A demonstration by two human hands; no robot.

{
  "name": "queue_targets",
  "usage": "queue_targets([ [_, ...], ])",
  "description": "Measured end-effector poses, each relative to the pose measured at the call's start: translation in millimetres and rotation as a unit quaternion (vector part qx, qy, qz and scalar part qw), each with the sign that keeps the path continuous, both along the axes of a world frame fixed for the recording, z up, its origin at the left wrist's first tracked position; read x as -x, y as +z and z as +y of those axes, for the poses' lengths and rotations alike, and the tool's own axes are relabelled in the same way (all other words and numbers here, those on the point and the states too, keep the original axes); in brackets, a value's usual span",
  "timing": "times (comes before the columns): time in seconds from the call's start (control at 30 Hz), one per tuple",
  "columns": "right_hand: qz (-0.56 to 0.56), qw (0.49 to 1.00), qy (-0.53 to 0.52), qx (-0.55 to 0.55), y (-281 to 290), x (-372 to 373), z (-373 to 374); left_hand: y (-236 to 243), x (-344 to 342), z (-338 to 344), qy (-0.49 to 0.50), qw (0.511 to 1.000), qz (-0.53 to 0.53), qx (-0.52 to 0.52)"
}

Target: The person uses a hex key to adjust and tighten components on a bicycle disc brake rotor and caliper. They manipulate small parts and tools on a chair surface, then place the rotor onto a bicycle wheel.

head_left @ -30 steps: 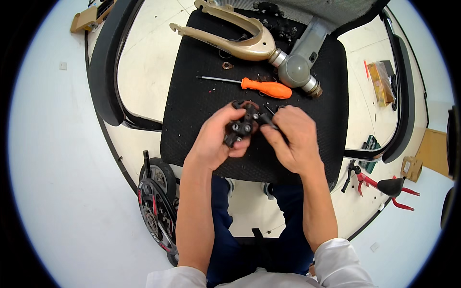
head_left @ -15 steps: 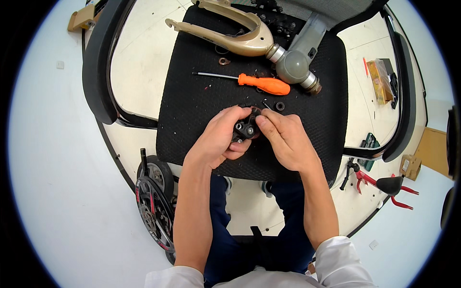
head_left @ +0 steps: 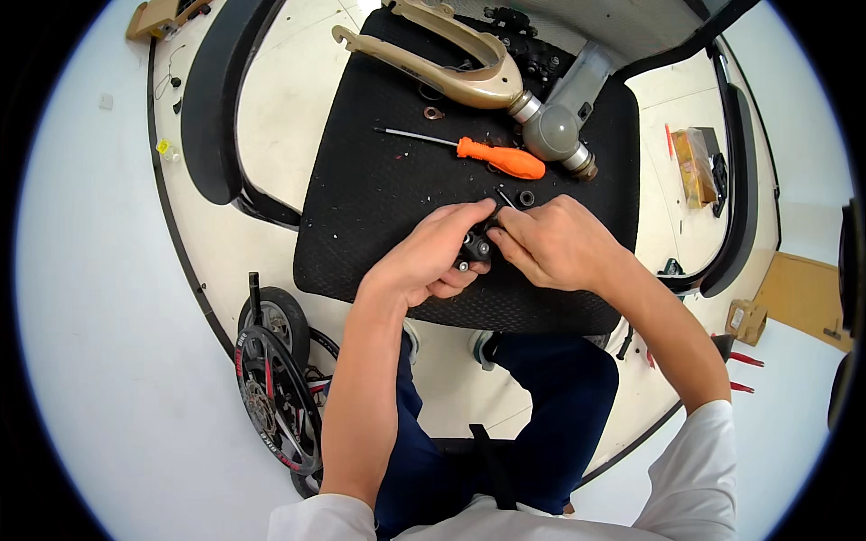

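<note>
The left hand (head_left: pixel 431 251) has its fingers closed around a black part (head_left: pixel 476 249) above the chair seat (head_left: pixel 370 203). The right hand (head_left: pixel 561 245) bends its fingers at the part's right side; grip unconfirmed. Long axis obscured.

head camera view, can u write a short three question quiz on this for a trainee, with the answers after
1. True or false: the orange-handled, metal-shafted screwdriver lies on the black textured chair seat.

2. Which hand cups the small, lumpy black mechanical part, left or right?

3. Fill in "above" or "below": in the picture, the glossy beige two-pronged fork appears ___ the screwdriver.

Key: 1. True. 2. The left hand. 3. Above.
</note>
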State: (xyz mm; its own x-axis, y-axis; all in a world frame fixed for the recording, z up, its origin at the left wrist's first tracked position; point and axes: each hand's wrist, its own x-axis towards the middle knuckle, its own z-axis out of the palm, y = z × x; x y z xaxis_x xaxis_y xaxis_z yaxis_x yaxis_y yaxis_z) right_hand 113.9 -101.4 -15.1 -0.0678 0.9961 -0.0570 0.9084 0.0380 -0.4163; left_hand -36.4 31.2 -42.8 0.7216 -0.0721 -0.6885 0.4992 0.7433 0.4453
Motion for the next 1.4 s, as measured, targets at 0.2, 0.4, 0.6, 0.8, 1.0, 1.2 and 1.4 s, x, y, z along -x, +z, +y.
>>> queue_targets([
  [0.2,0.029,0.998,-0.047,0.008,-2,0,12,-10,-2,-5,0.084,0.996,-0.029,0.028],
  [0.4,0.043,0.996,-0.084,0.004,-14,17,10,-8,9,-6,0.105,0.994,-0.023,0.006],
  [0.6,0.065,0.994,-0.085,0.004,-8,29,5,-12,20,4,0.055,0.996,-0.066,-0.003],
  [0.8,0.247,0.951,-0.188,-0.007,-13,32,-13,9,16,-4,0.071,0.992,-0.083,-0.059],
  [1.0,0.707,0.565,-0.398,0.149,-24,43,-10,-2,7,-15,-0.007,0.922,0.016,-0.387],
  [1.2,0.728,0.504,-0.424,0.187,-17,46,-5,-4,-2,-27,0.058,0.8,0.027,-0.596],
  [1.4,0.702,0.539,-0.441,0.147,-21,65,12,0,-14,-30,0.223,0.809,0.005,-0.544],
])
